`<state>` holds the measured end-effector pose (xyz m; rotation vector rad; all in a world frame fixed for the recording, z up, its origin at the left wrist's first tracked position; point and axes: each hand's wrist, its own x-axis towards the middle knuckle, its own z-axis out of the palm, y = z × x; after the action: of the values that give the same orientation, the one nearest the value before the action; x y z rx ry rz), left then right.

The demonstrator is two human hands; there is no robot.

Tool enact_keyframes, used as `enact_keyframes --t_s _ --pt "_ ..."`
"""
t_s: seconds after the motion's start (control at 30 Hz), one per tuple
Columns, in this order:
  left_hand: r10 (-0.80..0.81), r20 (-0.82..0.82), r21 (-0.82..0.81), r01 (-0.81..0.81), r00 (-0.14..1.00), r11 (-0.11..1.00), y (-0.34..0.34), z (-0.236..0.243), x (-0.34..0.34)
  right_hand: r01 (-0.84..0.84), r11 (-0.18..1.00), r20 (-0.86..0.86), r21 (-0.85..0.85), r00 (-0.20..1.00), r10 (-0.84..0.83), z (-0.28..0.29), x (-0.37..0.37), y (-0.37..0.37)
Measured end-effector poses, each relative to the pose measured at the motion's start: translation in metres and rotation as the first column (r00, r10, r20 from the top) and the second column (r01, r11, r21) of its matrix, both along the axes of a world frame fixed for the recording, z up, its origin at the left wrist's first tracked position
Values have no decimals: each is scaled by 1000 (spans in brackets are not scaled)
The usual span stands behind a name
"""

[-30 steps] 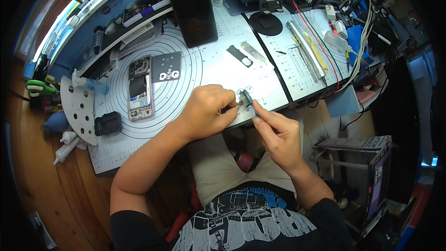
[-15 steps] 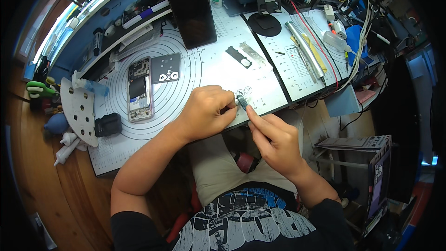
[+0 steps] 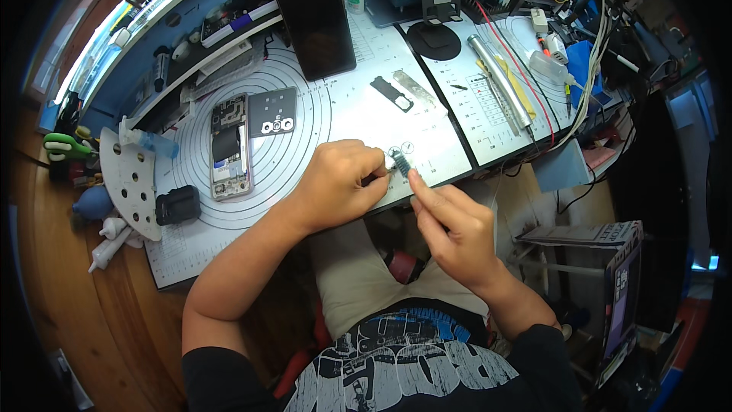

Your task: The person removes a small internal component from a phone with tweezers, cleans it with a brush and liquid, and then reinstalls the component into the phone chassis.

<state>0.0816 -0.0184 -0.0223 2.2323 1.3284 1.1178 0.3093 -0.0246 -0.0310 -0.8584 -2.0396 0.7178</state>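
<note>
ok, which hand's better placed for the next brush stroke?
Right, I'd judge: the right hand already grips the brush, its head close by the left hand. The left looks occupied, apparently pinching a small part, mostly hidden.

Small piece [image 3: 390, 165] mostly hidden by left hand [image 3: 347, 179], brush [image 3: 402, 163] partly covered by right hand [image 3: 455, 229], shirt [image 3: 396, 362] cut off below
</note>
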Motion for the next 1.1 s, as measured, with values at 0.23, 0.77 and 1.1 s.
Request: enact_keyframes --t_s 0.23,0.77,1.1 --pt "-6 -6 -2 5 1000 1000 -1 -2 -1 -52 998 -25 -40 998 51 5 -2 -1" --pt "0 -19 9 0 1000 1000 1 -1 -1 -26 1000 -24 4 999 26 5 3 3" --pt "2 -18 6 -1 1000 1000 0 -1 -1 -48 999 29 -26 998 49 8 7 3"
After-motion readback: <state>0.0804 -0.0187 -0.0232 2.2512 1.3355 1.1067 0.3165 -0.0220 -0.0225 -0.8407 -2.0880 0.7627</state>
